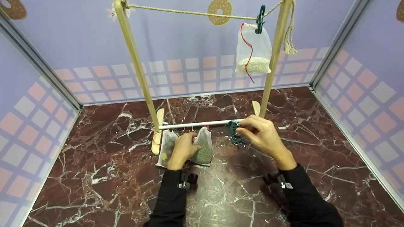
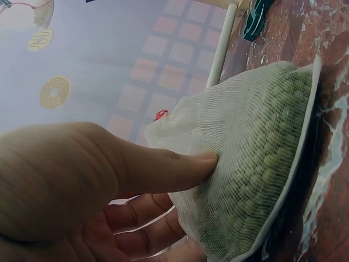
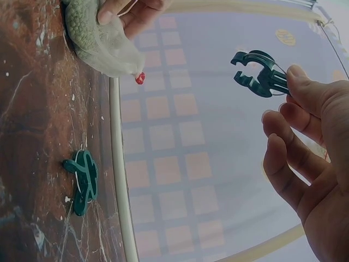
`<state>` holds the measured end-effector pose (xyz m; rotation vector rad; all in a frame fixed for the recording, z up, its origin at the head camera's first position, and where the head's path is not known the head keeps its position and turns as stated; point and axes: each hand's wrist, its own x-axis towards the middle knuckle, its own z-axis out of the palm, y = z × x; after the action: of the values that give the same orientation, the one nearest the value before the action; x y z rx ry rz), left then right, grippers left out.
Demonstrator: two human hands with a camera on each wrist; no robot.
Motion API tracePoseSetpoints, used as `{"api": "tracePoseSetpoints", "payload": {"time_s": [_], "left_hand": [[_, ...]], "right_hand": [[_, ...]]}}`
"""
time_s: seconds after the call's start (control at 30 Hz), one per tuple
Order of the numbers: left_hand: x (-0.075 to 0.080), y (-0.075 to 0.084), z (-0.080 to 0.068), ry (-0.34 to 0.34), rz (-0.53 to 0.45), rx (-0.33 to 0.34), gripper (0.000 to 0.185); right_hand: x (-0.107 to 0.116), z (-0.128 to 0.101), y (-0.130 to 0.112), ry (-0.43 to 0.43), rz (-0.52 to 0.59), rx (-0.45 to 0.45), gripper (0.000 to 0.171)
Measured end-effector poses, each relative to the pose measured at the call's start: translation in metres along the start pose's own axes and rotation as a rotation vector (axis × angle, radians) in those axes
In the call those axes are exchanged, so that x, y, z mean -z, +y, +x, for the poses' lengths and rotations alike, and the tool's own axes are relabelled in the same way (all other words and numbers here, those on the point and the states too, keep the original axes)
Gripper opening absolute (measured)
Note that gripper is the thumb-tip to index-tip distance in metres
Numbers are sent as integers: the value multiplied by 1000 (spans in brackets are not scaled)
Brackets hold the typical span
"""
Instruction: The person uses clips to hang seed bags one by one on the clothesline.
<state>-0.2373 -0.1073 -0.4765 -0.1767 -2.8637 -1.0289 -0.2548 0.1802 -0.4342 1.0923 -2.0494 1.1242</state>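
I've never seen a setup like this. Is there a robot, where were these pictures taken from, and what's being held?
No robot here: these are a person's bare hands. One picture comes from a camera on the head, looking down; the other two come from cameras on each wrist. The left hand pinches a mesh bag with greenish filling. The right hand pinches a dark green clip, its jaws open. A second clip lies on the marbled surface, near a white rod; another bag is left of the held one. Above, a third clip hangs a bag of pale grains from a rope between wooden posts.
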Motion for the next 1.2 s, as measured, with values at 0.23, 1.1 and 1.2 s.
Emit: {"api": "tracePoseSetpoints", "payload": {"time_s": [0.23,1.1,1.2], "left_hand": [[-1,0,1,-11,-41,29,29],[1,2,2,-15,-85,77,16],[0,2,2,-11,-90,76,16]], "right_hand": [[0,0,-1,-4,-1,-11,16],[0,0,1,1,-7,-3,16],[-1,-1,1,-1,-5,-3,16]]}}
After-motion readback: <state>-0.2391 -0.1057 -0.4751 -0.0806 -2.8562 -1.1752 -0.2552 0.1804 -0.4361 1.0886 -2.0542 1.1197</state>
